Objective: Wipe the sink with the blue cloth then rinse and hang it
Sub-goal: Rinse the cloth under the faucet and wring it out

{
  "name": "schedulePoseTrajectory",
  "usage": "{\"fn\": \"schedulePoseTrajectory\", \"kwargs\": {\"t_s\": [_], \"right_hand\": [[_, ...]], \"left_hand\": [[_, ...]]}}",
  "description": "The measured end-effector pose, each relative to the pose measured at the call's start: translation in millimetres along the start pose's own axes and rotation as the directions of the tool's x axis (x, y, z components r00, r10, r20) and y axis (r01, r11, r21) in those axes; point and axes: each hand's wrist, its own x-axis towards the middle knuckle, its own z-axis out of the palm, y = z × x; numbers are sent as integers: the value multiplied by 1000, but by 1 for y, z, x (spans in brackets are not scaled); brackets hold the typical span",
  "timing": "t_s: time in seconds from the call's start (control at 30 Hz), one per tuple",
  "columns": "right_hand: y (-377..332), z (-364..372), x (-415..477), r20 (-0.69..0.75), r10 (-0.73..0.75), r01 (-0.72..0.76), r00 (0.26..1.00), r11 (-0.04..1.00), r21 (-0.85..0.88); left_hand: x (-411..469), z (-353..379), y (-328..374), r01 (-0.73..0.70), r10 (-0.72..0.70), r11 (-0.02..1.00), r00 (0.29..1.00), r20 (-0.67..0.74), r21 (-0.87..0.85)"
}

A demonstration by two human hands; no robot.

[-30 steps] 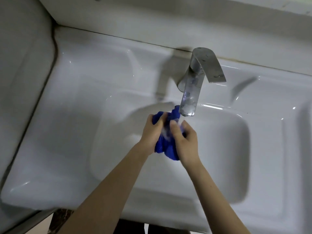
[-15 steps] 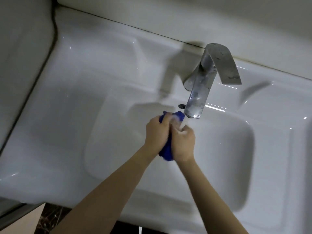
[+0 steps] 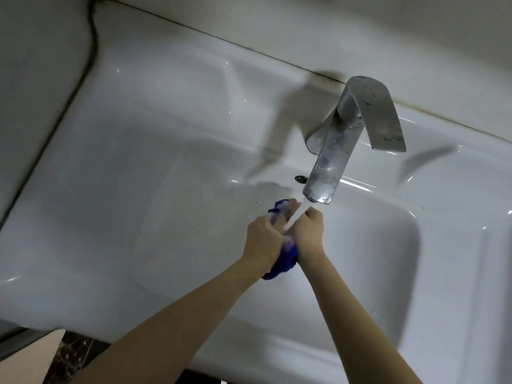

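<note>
The blue cloth (image 3: pixel 282 261) is bunched up between both hands over the white sink (image 3: pixel 374 273) basin. My left hand (image 3: pixel 261 239) grips its left side and my right hand (image 3: pixel 309 234) grips its right side, fingers curled. A stream of water falls from the metal faucet (image 3: pixel 332 164) spout onto the cloth between my hands. Blue folds stick out above my left hand and below both wrists; the rest is hidden in my fists.
The faucet's flat lever (image 3: pixel 382 120) juts out to the right. An overflow hole (image 3: pixel 300 178) sits in the basin wall behind the spout. A wide flat ledge (image 3: pixel 124 176) lies left of the basin, meeting walls at left and back.
My hands have squeezed closer around the cloth, so less blue shows than a second ago. The view has shifted, with the faucet now further right and higher in the frame.
</note>
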Motion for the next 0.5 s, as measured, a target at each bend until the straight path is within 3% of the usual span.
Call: {"fn": "schedulePoseTrajectory", "kwargs": {"t_s": [0.1,0.2,0.3,0.5], "right_hand": [[17,5,-48,118,-51,55,992,998,-24],[15,4,-27,38,-93,97,995,989,-110],[8,-1,18,9,-45,46,999,997,-62],[19,8,-43,126,-160,172,979,981,-90]], "left_hand": [[31,-11,3,133,-138,988,988,-64,-79],[24,2,-3,214,-215,977,976,-43,-21],[2,14,-8,176,-181,972,983,-22,-153],[34,-9,-11,259,-263,963,963,-50,-71]]}}
